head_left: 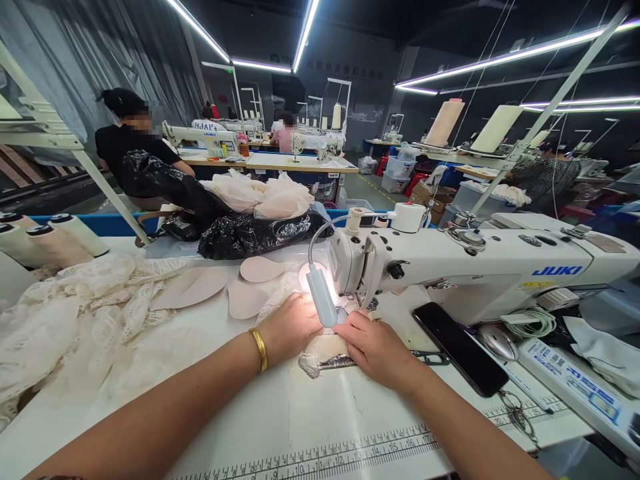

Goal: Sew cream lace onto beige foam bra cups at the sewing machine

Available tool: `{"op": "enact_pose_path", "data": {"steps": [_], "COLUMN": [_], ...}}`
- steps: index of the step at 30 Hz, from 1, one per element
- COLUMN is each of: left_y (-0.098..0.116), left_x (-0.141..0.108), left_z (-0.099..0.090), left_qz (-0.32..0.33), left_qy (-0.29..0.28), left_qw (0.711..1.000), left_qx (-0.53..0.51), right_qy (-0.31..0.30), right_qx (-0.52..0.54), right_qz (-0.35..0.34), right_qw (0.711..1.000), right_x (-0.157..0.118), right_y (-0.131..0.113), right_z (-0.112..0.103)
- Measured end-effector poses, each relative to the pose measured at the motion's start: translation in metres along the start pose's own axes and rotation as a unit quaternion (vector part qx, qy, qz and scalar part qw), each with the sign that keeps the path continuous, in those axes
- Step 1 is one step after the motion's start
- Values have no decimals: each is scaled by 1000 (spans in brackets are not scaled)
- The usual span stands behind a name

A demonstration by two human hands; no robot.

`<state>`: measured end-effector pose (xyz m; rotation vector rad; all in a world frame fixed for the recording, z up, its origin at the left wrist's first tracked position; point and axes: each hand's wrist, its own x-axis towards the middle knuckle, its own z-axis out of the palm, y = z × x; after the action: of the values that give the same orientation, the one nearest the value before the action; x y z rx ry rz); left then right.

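My left hand (294, 325), with a gold bangle on its wrist, presses on pale lace fabric (324, 345) by the needle area of a white sewing machine (480, 263). Its fingertips are partly hidden behind a grey gooseneck lamp (323, 297), which lights the work brightly. From the other side, my right hand (375, 343) has its fingers curled, with thumb and forefinger closed at the fabric's right edge. The lamp also covers part of the fabric between the hands. Flat beige cup-shaped pieces (193, 288) lie to the left of the work.
A heap of cream lace (75, 313) covers the table's left side, with thread cones (65, 237) behind it. A black plastic bag (265, 235) lies at the back. To the right are a black phone (460, 348) and a white box (580, 383). A co-worker (135, 140) sits beyond.
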<state>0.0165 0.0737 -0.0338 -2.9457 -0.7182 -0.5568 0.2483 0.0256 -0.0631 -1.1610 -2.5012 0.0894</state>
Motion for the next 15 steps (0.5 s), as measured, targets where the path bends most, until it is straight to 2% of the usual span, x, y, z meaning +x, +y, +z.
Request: {"op": "enact_pose_path", "data": {"steps": [4,8,11,15], "left_y": [4,2,-1,-2], "left_x": [-5,-8,-7,-4], "left_z": [2,5,4,1], "left_qz": [11,32,9,-36], "left_qy": [0,11,4,-43], "left_qw": [999,998,999,998], "left_qx": [49,52,39,35], "right_qy": [9,6,6,13], "right_qx": [8,11,8,9], "right_qz": [-23,-16,-5,3], "right_qw": [1000,1000,1000,1000], "right_x": [-1,-2,-1,0], "right_y": [1,2,0,-1], "right_z": [-2,-1,-1,1]}}
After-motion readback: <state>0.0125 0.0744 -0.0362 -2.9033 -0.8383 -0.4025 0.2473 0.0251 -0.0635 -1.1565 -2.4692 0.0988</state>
